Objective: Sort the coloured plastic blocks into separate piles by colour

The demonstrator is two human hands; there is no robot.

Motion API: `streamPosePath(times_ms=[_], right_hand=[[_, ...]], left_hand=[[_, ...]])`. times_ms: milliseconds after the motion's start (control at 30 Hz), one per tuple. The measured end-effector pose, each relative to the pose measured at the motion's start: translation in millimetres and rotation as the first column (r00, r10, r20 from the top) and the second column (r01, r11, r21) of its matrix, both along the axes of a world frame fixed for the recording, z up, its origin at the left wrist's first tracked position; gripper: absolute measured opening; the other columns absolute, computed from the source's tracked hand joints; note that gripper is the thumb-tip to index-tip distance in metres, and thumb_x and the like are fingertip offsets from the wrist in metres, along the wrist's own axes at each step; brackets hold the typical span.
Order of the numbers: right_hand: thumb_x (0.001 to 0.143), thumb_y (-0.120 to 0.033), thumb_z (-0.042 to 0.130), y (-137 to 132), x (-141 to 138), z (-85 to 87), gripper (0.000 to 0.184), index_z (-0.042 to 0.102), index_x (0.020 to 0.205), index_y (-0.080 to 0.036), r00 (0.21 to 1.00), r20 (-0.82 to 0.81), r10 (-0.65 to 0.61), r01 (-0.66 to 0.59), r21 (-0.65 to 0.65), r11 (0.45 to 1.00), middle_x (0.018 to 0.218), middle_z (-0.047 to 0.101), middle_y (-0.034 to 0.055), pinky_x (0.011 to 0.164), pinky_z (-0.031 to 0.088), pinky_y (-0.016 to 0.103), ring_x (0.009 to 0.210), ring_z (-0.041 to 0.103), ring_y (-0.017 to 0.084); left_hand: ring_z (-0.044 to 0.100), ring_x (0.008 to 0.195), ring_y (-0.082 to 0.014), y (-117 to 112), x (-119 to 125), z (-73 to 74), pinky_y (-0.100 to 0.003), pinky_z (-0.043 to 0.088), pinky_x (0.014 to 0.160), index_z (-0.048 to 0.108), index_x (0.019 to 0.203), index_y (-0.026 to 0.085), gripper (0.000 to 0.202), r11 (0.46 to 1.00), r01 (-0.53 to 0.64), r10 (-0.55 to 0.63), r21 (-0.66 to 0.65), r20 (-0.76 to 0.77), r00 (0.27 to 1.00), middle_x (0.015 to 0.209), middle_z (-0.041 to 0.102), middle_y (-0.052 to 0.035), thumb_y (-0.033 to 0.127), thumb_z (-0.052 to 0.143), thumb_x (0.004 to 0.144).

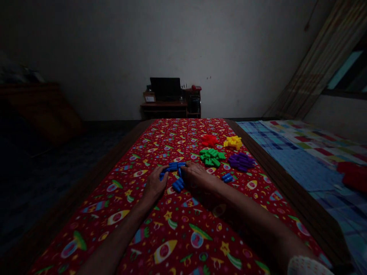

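Several small blue plastic toy blocks (pixel 173 167), ridged like joined tubes, lie grouped on the red patterned cloth (pixel 163 244). At the left side of this group, my left hand (pixel 156 182) has its thumb and fingers closed around blue pieces, which stick out between them. My right hand (pixel 197 173) is curled over the right side, its fingers bent at a blue block (pixel 180 172); its fingertips are partly hidden. Nearer to me, between the hands, a loose blue cluster (pixel 178 185) rests on the cloth. Another blue block (pixel 227 178) sits right of my right wrist.
Beyond my right hand are piles of green blocks (pixel 212 157), purple blocks (pixel 241 162), red blocks (pixel 209 141) and yellow blocks (pixel 233 142). A desk with a dark monitor (pixel 165 88) stands at the wall. A bed with checked covers (pixel 289 156) lies to the right.
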State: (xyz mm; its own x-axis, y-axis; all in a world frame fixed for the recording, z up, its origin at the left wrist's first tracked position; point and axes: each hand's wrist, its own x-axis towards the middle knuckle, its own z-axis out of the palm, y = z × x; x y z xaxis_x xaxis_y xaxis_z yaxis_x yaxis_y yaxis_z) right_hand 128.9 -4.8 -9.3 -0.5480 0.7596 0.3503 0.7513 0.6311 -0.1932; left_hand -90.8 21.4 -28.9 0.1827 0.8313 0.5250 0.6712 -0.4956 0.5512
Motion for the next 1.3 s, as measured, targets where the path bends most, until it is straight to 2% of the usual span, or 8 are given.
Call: streamPosePath(times_ms=[133,333,467,667,933,1033,1133,1300], right_hand=[[0.081,-0.013,0.059,-7,8,-6.6,0.03,0.06,0.111,-0.011,0.999,0.006,-0.035,0.035,-0.046,0.998,0.103,0.063,0.0134,0.082,0.042,0.031,0.097,0.055,0.022],[0.088,-0.017,0.052,-40,76,10.5,0.026,0.064,0.111,-0.016,0.981,-0.092,-0.171,0.168,-0.039,0.985,0.103,0.068,0.011,0.077,0.044,0.027,0.091,0.061,0.019],[0.089,-0.02,0.05,-60,119,22.9,0.025,0.068,0.105,-0.017,0.941,0.002,-0.338,0.338,-0.059,0.939,0.093,0.071,0.0105,0.068,0.041,0.025,0.079,0.063,0.018],[0.093,-0.025,0.044,-74,141,22.8,0.026,0.067,0.086,-0.016,0.938,0.158,-0.308,0.331,-0.156,0.931,0.07,0.067,0.0061,0.055,0.031,0.023,0.056,0.054,0.013],[0.092,-0.018,0.045,-52,70,35.7,0.022,0.067,0.094,-0.015,0.979,0.055,-0.195,0.196,-0.018,0.98,0.085,0.068,0.0098,0.067,0.039,0.024,0.075,0.06,0.016],[0.092,-0.022,0.05,-39,16,17.4,0.018,0.065,0.098,-0.015,0.996,0.093,0.003,0.001,-0.042,0.999,0.082,0.067,0.0077,0.07,0.041,0.025,0.074,0.059,0.016],[0.093,-0.03,0.053,-37,-20,-11.2,0.033,0.056,0.123,-0.016,0.995,0.083,0.062,-0.067,0.064,0.996,0.111,0.064,0.014,0.093,0.041,0.037,0.109,0.055,0.024],[0.092,-0.027,0.051,-40,-9,-25.3,0.045,0.045,0.136,-0.018,1.0,0.013,0.016,-0.017,0.097,0.995,0.129,0.056,0.0148,0.102,0.038,0.043,0.124,0.045,0.026]], left_hand=[[0.065,0.094,-0.0237,0,-1,-0.4,-0.039,0.053,0.086,0.065,0.101,0.018,0.029,1.0,0.022,-0.022,0.003,-0.011,1.0,0.101,0.069,-0.0091,0.032,0.045,0.085],[0.064,0.095,-0.0241,-3,0,1.4,-0.038,0.053,0.086,0.065,0.104,0.018,0.031,0.999,0.032,-0.032,-0.007,-0.027,0.999,0.103,0.068,-0.0096,0.032,0.044,0.086],[0.064,0.096,-0.0245,-3,0,2.2,-0.038,0.053,0.086,0.065,0.104,0.017,0.031,0.999,0.034,-0.034,-0.013,-0.046,0.998,0.103,0.068,-0.01,0.033,0.044,0.086],[0.064,0.097,-0.025,-3,0,1.1,-0.039,0.052,0.088,0.064,0.106,0.016,0.033,1.0,0.029,-0.029,-0.01,-0.035,0.999,0.105,0.068,-0.0112,0.032,0.044,0.086],[0.063,0.1,-0.0248,-1,1,-1.2,-0.04,0.052,0.089,0.062,0.108,0.017,0.031,1.0,0.028,-0.028,0.013,-0.017,0.999,0.108,0.066,-0.0103,0.03,0.046,0.085],[0.063,0.101,-0.0248,-1,1,-1.4,-0.041,0.052,0.09,0.062,0.108,0.017,0.031,0.999,0.023,-0.022,0.027,-0.007,1.0,0.109,0.066,-0.0107,0.03,0.046,0.085],[0.063,0.101,-0.0248,-1,0,-1.4,-0.041,0.052,0.09,0.062,0.108,0.017,0.031,0.999,0.021,-0.02,0.031,-0.018,1.0,0.109,0.066,-0.0109,0.029,0.046,0.085],[0.064,0.099,-0.024,-2,0,-1.6,-0.04,0.053,0.089,0.063,0.107,0.017,0.03,0.999,0.03,-0.029,0.032,-0.027,0.999,0.106,0.066,-0.0104,0.029,0.045,0.086]])
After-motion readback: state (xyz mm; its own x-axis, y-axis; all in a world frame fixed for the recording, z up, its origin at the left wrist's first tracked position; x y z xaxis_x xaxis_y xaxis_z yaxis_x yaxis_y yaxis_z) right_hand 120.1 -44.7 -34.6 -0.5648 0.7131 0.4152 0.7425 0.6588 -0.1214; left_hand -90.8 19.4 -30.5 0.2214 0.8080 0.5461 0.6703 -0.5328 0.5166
